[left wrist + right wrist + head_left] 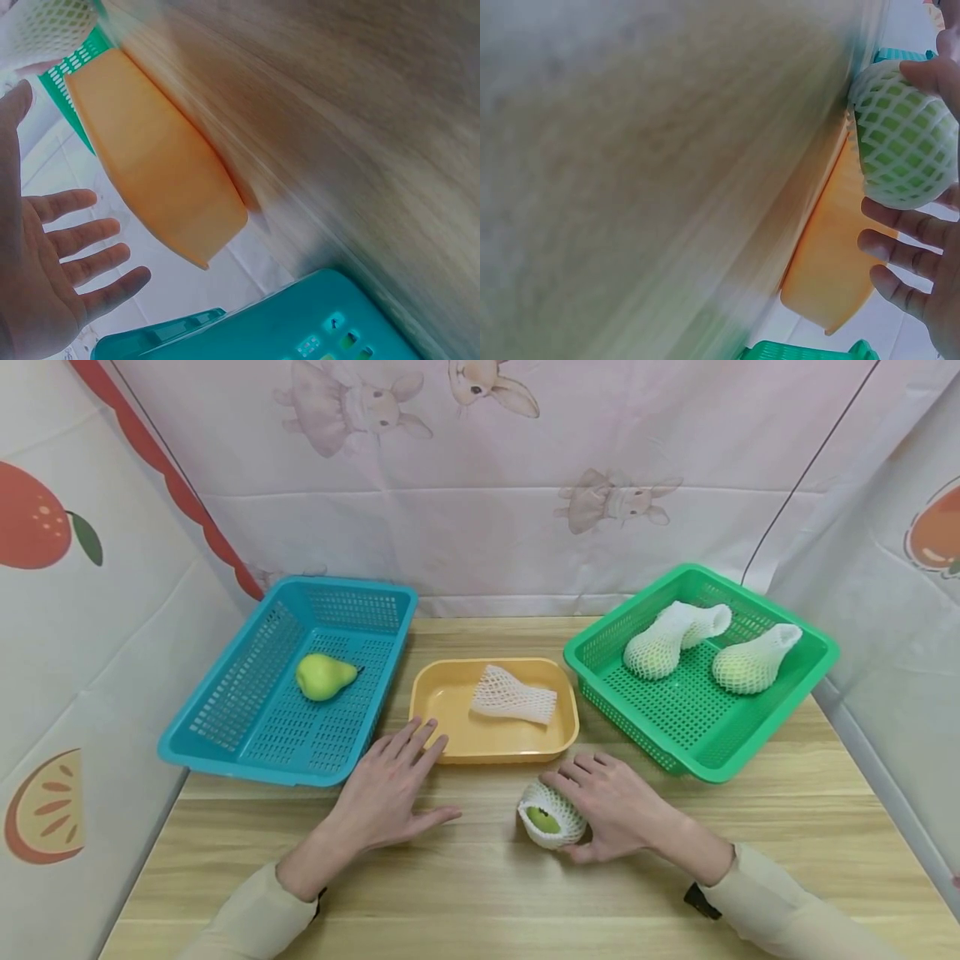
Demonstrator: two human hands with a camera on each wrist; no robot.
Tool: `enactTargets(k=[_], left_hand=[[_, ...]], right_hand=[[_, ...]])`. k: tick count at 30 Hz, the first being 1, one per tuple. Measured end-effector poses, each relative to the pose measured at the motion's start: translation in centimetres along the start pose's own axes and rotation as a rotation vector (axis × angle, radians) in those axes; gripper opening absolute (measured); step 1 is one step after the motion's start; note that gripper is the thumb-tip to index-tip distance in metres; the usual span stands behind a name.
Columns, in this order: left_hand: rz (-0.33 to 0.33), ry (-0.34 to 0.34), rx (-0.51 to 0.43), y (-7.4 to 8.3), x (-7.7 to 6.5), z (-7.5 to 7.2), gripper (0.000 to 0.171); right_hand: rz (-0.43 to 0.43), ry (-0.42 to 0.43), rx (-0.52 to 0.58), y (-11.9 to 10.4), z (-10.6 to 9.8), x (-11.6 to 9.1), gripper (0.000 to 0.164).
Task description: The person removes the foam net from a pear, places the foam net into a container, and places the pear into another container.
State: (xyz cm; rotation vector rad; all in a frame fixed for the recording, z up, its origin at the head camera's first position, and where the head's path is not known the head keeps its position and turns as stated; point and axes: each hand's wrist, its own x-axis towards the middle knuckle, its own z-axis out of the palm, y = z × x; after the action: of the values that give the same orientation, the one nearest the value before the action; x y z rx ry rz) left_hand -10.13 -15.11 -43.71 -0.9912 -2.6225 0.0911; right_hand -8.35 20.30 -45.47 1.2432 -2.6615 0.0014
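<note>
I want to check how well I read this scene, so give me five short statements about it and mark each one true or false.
1. The right hand holds a foam-netted green fruit. True.
2. That fruit sits inside the green basket. False: it is outside, in front of the yellow-orange tray.
3. The yellow-orange tray is empty. False: a loose foam net lies in it.
4. A bare pear lies in the blue basket. True.
5. The left hand holds nothing. True.
</note>
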Motion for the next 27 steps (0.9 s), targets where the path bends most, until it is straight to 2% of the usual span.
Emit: enactTargets(k=[10, 20, 27], left_hand=[[0.007, -0.005, -0.006, 0.11, -0.04, 0.16, 0.098], [0.022, 0.003, -0.001, 0.25, -0.12, 0.15, 0.097], [0.026, 0.002, -0.010, 0.35, -0.12, -0.05, 0.098]], right_hand=[[-0.002, 0.001, 0.015, -0.11, -0.07, 0.02, 0.100], [0.009, -0.026, 0.016, -0.38, -0.16, 0.17, 0.097], [0.007, -0.003, 0.017, -0.41, -0.51, 0.36, 0.097]])
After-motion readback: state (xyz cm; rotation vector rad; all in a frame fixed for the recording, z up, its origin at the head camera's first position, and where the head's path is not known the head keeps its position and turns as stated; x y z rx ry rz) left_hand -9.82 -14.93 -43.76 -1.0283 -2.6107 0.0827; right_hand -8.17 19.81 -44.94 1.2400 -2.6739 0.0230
